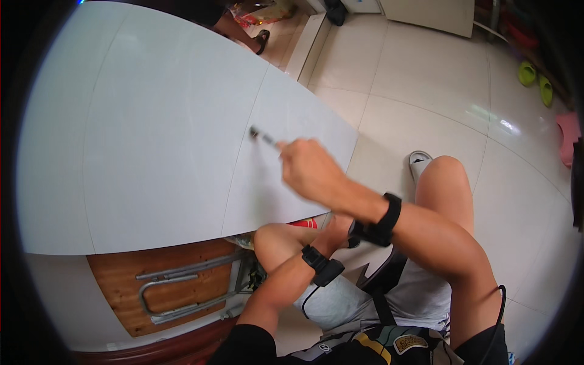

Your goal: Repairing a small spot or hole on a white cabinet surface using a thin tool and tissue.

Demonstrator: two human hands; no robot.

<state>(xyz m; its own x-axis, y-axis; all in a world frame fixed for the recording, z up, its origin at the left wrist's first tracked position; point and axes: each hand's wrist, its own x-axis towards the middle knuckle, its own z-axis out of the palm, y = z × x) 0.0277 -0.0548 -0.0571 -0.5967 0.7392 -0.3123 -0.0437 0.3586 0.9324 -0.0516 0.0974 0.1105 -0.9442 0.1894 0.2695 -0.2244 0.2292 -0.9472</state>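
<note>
Tool (265,139) out over the white worktop (158,140), and the head view had it nearer the right-hand end than the left, between the near and far edges! Right hand (309,167) closed firmly around it, dark tip just beside a thin line (235,179) that crossed the top. Contact or a hair's gap? Blur kept that one from being called. And the left hand (337,232)? Down past the near edge, partly covered by the right forearm, its fingers impossible to judge.

On form, good handling seemed to call for a relaxed, even grip, a steady wrist and a tip kept light so the smooth surface took no scratch.

What a stage it was, too: pale and broad, its far right corner pointing out over the glossy tiled floor (420,67). Below the near edge, a wooden panel (179,295) with folded metal legs (188,266). Beyond the far edge, another person's sandalled foot (263,41). And out to the right, lime-green slippers (527,73) and something pink (569,140)!
</note>
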